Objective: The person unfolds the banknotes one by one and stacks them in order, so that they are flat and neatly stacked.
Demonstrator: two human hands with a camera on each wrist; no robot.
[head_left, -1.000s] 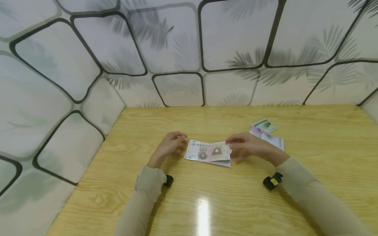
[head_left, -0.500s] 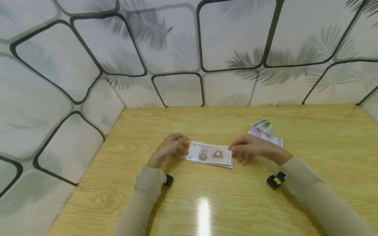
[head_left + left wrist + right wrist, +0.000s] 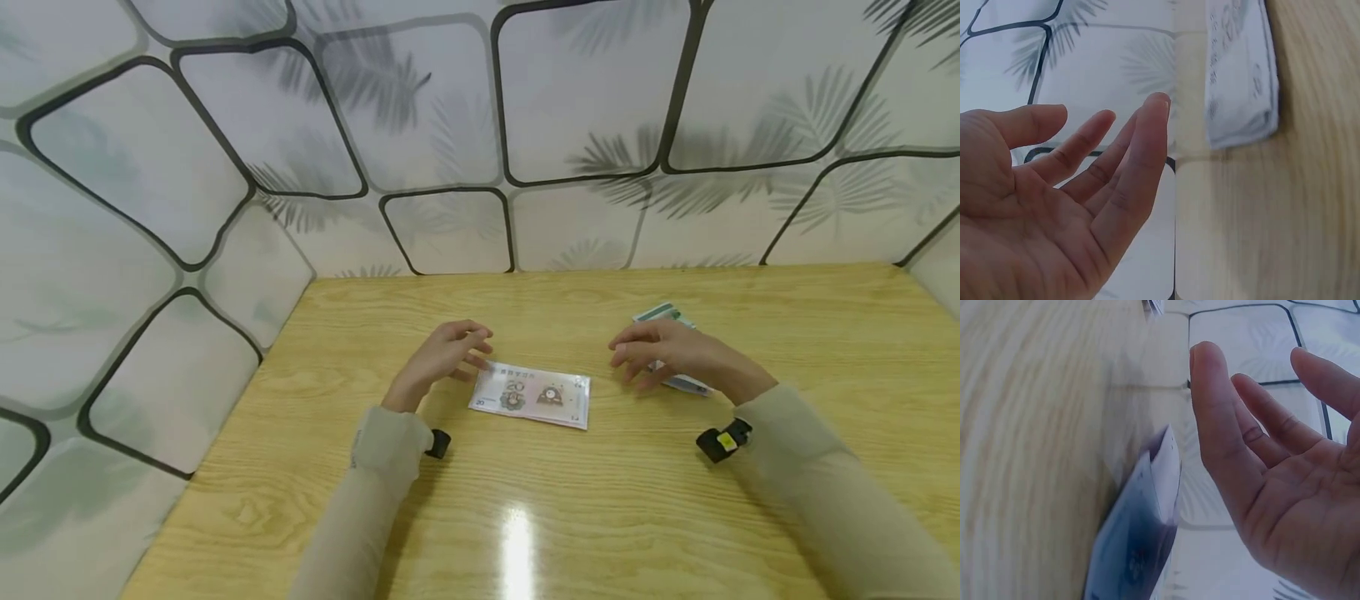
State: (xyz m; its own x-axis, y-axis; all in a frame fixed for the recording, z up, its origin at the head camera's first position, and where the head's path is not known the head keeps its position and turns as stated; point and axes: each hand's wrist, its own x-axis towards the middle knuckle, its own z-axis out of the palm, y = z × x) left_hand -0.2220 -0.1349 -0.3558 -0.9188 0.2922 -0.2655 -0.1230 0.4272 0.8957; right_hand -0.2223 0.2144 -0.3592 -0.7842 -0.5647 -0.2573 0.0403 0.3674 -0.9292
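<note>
A neat stack of banknotes (image 3: 531, 396), the top one marked 20, lies flat on the table. My left hand (image 3: 442, 357) hovers at the stack's left end, its fingers loosely bent and holding nothing; the left wrist view shows the palm apart from the stacked notes (image 3: 1242, 81). To the right, my right hand (image 3: 684, 354) is over a second, looser group of banknotes and hides most of it. A green banknote (image 3: 663, 313) pokes out behind that hand. In the right wrist view a creased purplish banknote (image 3: 1132, 540) stands partly raised beside the relaxed fingers (image 3: 1217, 419).
The wood-grain table (image 3: 480, 517) reaches back to a patterned wall (image 3: 450, 108) with leaf prints, which also runs along the left side. A small black camera (image 3: 724, 440) sits at the right wrist and another black camera (image 3: 439, 443) at the left.
My right hand has let go of the stack's right end and moved right, over the other banknotes. My left hand has shifted slightly up and right. The stack's edges now line up more evenly.
</note>
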